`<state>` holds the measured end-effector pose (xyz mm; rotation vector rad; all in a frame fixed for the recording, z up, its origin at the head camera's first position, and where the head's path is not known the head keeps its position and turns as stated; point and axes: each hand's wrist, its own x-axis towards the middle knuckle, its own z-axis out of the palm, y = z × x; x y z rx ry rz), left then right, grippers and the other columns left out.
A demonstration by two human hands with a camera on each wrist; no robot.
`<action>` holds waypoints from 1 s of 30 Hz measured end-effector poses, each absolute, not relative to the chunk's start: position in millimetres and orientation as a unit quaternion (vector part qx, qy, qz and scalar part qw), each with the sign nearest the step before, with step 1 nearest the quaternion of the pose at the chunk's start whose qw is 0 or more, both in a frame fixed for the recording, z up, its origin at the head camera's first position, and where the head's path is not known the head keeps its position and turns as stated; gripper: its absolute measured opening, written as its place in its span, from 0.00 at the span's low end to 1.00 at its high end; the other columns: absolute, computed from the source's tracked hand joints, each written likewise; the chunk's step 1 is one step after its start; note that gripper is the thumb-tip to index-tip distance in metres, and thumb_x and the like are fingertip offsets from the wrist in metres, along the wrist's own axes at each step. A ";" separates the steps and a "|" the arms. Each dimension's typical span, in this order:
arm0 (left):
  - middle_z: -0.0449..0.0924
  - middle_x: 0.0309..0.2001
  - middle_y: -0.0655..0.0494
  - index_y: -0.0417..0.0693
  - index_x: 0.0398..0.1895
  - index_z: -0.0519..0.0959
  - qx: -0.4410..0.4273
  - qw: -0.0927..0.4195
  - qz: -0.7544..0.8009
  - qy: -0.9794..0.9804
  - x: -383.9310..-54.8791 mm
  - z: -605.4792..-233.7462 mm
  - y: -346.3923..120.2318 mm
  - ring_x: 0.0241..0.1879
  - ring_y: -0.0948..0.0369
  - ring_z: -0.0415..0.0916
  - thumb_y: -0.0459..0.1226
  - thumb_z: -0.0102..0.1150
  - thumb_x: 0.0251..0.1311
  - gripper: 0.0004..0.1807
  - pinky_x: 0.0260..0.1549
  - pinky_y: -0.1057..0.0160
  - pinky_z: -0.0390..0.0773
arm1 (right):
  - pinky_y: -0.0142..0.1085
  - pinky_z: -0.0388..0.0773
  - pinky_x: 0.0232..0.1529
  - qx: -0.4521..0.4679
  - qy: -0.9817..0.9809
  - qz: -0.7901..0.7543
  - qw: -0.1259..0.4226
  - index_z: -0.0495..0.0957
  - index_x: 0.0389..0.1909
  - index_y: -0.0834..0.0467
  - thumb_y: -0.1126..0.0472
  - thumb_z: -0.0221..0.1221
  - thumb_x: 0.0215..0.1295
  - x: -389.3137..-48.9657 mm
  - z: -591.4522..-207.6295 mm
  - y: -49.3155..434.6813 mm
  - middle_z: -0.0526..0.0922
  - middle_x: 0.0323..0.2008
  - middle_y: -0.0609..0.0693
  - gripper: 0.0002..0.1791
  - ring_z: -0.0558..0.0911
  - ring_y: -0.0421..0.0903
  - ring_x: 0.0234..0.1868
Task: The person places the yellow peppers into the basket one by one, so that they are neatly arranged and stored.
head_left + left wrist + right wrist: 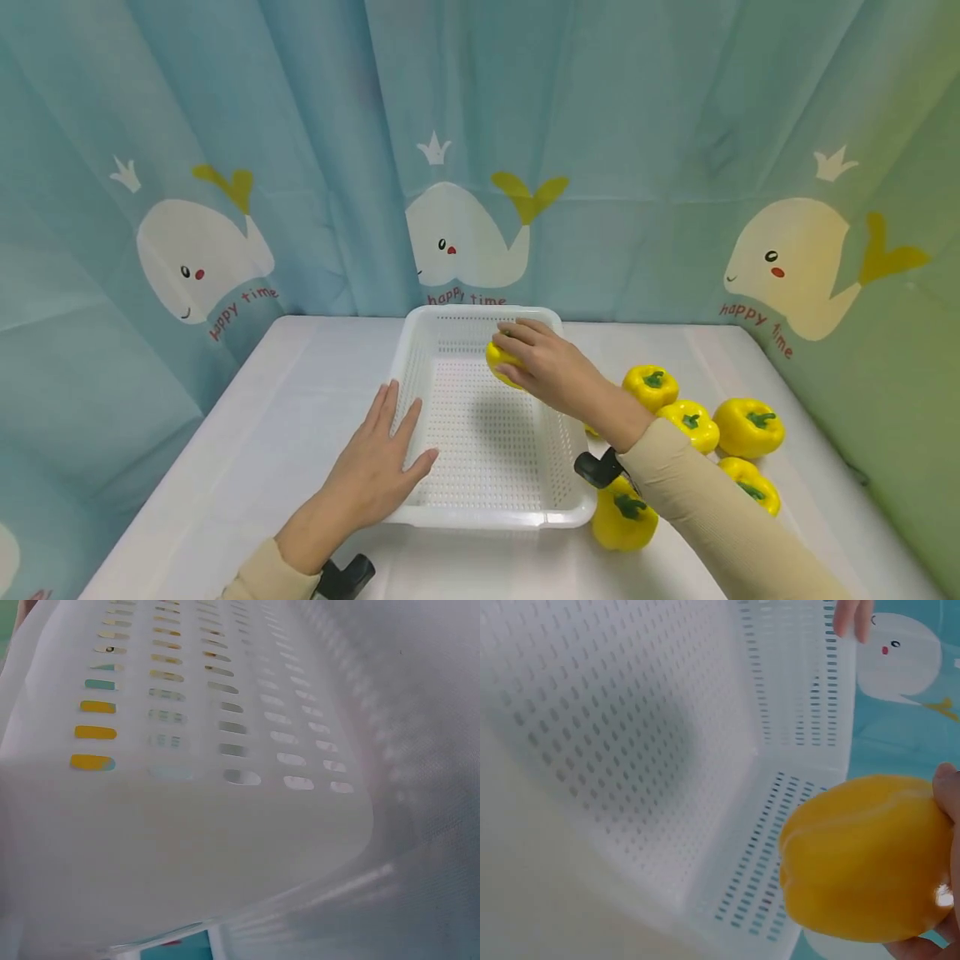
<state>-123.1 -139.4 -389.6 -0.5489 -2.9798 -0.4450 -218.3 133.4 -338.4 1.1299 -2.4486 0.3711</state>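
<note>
My right hand [546,360] grips a yellow bell pepper [504,363] over the far right part of a white perforated plastic basket [480,518]. In the right wrist view the pepper [866,859] hangs above the basket with fingers curled round its side. My left hand [375,467] lies with fingers spread on the basket's left rim. The left wrist view shows the basket's slotted outer wall [187,825] up close. Apart from a shadow, the basket floor [480,450] is bare.
Several yellow bell peppers with green stems, such as one large pepper [748,427], lie right of the basket, partly behind my right forearm. Another pepper [624,521] sits by its near right corner. A blue whale-print curtain [637,167] hangs behind the white table [300,375].
</note>
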 end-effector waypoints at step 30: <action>0.39 0.78 0.31 0.37 0.74 0.60 -0.170 0.031 -0.127 -0.977 -126.8 -393.3 -138.9 0.78 0.39 0.37 0.56 0.48 0.70 0.40 0.70 0.40 0.61 | 0.48 0.65 0.72 0.323 -0.933 0.153 0.034 0.62 0.73 0.61 0.60 0.62 0.68 -264.5 -386.0 47.1 0.61 0.75 0.60 0.35 0.61 0.61 0.75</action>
